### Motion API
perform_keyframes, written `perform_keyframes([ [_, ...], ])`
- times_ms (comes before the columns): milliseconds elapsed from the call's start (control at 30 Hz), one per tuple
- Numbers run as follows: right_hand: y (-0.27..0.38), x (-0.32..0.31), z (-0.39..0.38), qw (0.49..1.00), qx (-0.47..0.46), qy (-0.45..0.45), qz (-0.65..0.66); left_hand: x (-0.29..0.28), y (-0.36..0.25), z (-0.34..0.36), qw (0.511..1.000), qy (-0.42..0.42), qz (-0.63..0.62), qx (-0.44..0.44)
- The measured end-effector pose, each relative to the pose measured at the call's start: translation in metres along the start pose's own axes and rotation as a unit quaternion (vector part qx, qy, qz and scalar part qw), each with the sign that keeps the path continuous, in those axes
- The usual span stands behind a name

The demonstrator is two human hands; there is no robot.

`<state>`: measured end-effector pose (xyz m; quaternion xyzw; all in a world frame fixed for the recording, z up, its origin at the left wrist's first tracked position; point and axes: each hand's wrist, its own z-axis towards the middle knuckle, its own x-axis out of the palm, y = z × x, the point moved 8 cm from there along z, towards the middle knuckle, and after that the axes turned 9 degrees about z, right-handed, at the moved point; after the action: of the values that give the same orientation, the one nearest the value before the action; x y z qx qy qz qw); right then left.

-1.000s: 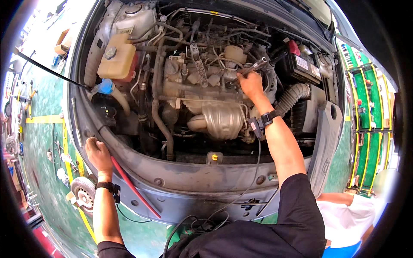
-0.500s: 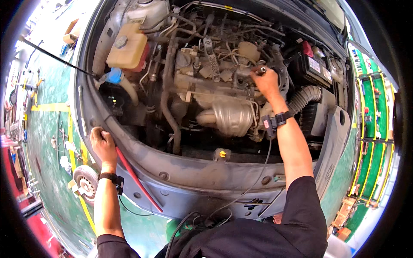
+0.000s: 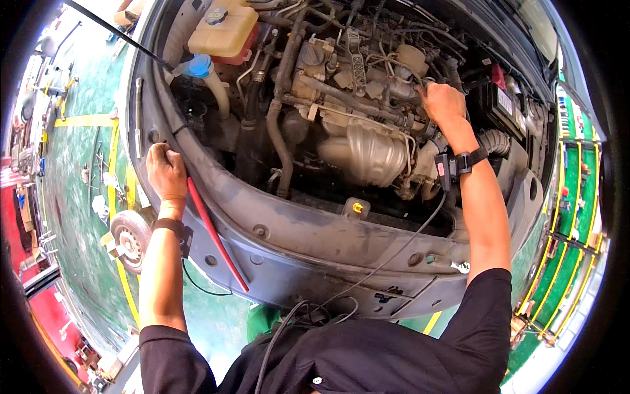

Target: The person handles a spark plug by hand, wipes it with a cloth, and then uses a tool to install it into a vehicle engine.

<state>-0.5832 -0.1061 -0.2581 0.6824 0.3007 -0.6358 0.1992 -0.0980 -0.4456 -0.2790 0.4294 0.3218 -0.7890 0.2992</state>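
Over the right part of the car engine [image 3: 367, 98], my right hand [image 3: 444, 105] is closed, its fingertips down among the hoses and fittings. Those fingers hide what they grip; half a second ago a small metal cylinder with a round end showed in them. My left hand [image 3: 167, 174] presses its curled fingers on the car's left front edge. Whether it holds anything there is hidden. Just beside it, a red rod [image 3: 213, 230] lies slanting across the front edge. A silvery heat shield [image 3: 375, 154] sits below my right hand.
At the back left are a yellowish coolant tank [image 3: 223, 33], a blue cap [image 3: 198, 65] and a thin black prop rod [image 3: 118, 36]. The battery [image 3: 502, 108] is at the right. Cables [image 3: 394, 266] run from my right wrist over the front panel. A wheel [image 3: 130, 240] lies on the green floor.
The view has shifted, so the car appears lower left to right. My right hand's fingers have turned down into the engine, and the metal cylinder is out of sight. My left hand stays at the edge.
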Motion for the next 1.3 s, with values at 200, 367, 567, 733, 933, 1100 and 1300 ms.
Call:
perform_keyframes([
  [200, 0.009, 0.005, -0.001, 0.997, -0.067, 0.01, -0.038, 0.0, 0.0, 0.002, 1.0, 0.006, -0.009, -0.002],
  [367, 0.02, -0.008, -0.001, 0.998, -0.035, 0.024, -0.049, 0.002, 0.004, -0.001, 1.0, 0.003, -0.004, -0.011],
  [567, 0.019, -0.007, 0.001, 0.995, -0.052, 0.052, -0.07, 0.002, 0.002, -0.001, 1.0, 0.002, -0.008, -0.007],
  [733, 0.016, -0.011, -0.005, 0.998, -0.028, 0.006, -0.053, -0.002, -0.002, -0.001, 1.0, -0.014, -0.008, 0.007],
  [933, 0.008, 0.008, 0.005, 0.996, -0.017, 0.07, -0.058, -0.006, -0.004, 0.001, 1.0, -0.025, -0.016, 0.001],
  [1100, 0.029, -0.01, -0.005, 0.994, -0.079, 0.047, -0.063, -0.006, -0.005, 0.002, 1.0, -0.025, -0.014, 0.005],
  [1300, 0.011, 0.0, 0.004, 0.995, -0.025, 0.062, -0.075, -0.008, -0.005, 0.001, 1.0, -0.019, -0.017, -0.007],
])
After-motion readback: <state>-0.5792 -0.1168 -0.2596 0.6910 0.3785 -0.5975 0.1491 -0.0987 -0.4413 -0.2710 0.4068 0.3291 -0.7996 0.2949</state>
